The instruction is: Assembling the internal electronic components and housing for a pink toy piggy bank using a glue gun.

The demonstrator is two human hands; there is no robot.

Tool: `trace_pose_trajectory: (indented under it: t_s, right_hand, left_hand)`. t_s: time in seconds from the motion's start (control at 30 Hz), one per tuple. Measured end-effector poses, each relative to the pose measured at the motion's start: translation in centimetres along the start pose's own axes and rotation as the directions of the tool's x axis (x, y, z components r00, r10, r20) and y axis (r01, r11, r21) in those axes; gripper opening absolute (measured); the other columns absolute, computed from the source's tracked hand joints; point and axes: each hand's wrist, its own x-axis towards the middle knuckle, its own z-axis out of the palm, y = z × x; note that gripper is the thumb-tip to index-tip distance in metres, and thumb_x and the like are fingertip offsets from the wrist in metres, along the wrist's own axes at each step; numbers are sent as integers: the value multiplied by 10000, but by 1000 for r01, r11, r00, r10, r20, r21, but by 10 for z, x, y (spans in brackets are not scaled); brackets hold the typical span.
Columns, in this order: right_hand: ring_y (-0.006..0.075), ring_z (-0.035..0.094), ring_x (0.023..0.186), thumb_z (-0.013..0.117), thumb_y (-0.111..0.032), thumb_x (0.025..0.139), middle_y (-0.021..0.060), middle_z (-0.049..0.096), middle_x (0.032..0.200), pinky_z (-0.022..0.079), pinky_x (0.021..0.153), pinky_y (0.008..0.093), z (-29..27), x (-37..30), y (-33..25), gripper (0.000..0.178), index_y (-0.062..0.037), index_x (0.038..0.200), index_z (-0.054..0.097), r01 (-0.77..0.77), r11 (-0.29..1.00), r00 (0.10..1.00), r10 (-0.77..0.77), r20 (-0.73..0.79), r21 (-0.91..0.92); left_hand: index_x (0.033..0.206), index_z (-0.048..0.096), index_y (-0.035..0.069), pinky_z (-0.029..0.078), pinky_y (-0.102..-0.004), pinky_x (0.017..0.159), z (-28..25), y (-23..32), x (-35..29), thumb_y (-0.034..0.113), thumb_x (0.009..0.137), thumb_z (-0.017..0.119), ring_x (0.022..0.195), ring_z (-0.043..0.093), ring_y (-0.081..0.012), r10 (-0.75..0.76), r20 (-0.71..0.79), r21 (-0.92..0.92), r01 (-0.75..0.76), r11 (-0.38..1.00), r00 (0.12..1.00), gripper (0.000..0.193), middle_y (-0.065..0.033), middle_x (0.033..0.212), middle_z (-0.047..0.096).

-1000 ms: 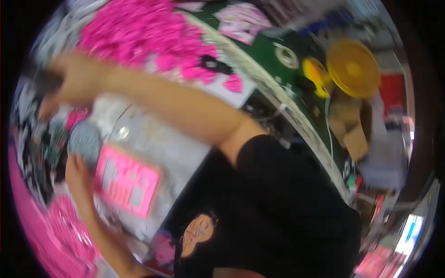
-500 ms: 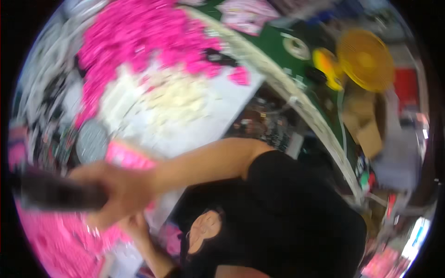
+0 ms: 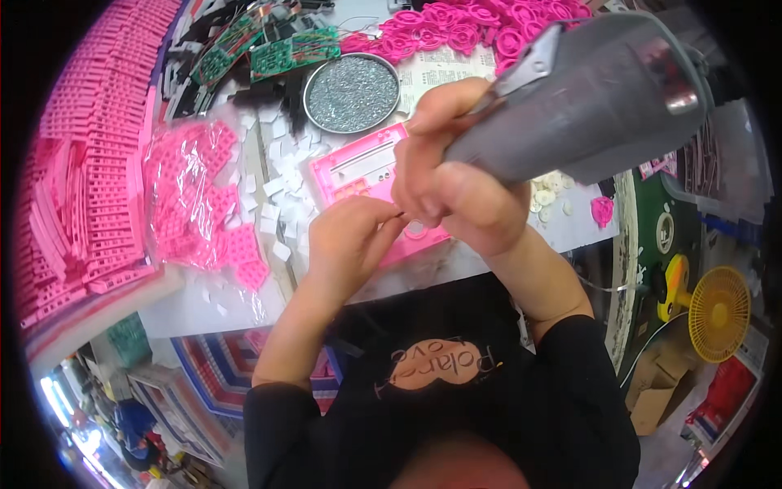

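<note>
My right hand (image 3: 464,179) is wrapped round a grey powered screwdriver (image 3: 578,98), its thick body slanting up to the right. Its lower end points down toward my left fingers. My left hand (image 3: 350,244) has thumb and forefinger pinched together beside a small dark tip; whatever they hold is too small to make out. Under both hands lies a pink plastic housing (image 3: 329,175) with a white panel and silvery strips, partly covered by my fingers. A round dish of small silvery screws (image 3: 352,94) stands just beyond it.
White paper-like squares (image 3: 283,175) are scattered left of the housing, beside a clear bag of pink grid pieces (image 3: 191,196). Stacked pink strips (image 3: 90,179) fill the far left. Green circuit boards (image 3: 295,51) and pink ring parts (image 3: 444,28) lie behind. A yellow fan (image 3: 718,314) stands right.
The view has swung round from a tilted, blurred angle to a steadier one. My right hand still holds the screwdriver; both hands now meet over the pink housing.
</note>
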Motion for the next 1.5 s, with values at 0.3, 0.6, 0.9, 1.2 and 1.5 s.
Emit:
trace_pose_trajectory:
  t_s: [0.3, 0.6, 0.9, 1.2, 1.5]
  right_hand:
    - [130, 453, 503, 573, -170, 942, 37, 474, 627, 408, 476, 283, -5, 3, 10, 351, -22, 1239, 457, 63, 998, 996, -62, 62, -16]
    - [135, 514, 548, 614, -84, 904, 65, 543, 675, 466, 522, 295, -35, -18, 61, 276, 5, 1125, 475, -17, 956, 1000, 16, -6, -294]
    - [114, 555, 666, 621, 9, 873, 79, 586, 788, 474, 609, 272, -24, -29, 68, 192, -31, 973, 462, 92, 818, 986, 5, 167, -567]
    - [121, 465, 505, 654, -155, 885, 20, 499, 626, 400, 461, 283, -36, -5, 55, 437, -9, 1264, 492, -258, 958, 963, 265, 41, -125]
    - [125, 619, 687, 655, 16, 898, 85, 674, 863, 482, 574, 259, -70, 65, -20, 401, 7, 1270, 505, -15, 800, 945, -185, -271, -599]
  left_hand:
    - [875, 677, 83, 489, -391, 665, 10, -15, 3, 188, 769, 828, 739, 641, -265, 72, -72, 49, -68, 996, 995, 213, -73, 834, 675]
    - [956, 696, 83, 443, -449, 939, 10, -35, -7, 305, 702, 823, 1045, 592, -242, 248, 171, 274, -288, 918, 954, 361, -43, 1078, 656]
    - [797, 738, 155, 416, -486, 1001, 20, -38, -13, 272, 734, 755, 997, 584, -197, 272, 184, 403, -325, 856, 945, 134, 9, 917, 646]
    - [1085, 698, 104, 399, -506, 995, -1, -49, 0, 295, 770, 776, 1165, 570, -272, 209, 371, 159, -284, 946, 905, 377, -77, 1159, 660]
    - [985, 705, 16, 521, -388, 740, -151, -139, 91, 215, 919, 666, 792, 668, -315, -303, -110, 640, 301, 707, 947, 213, -147, 868, 707]
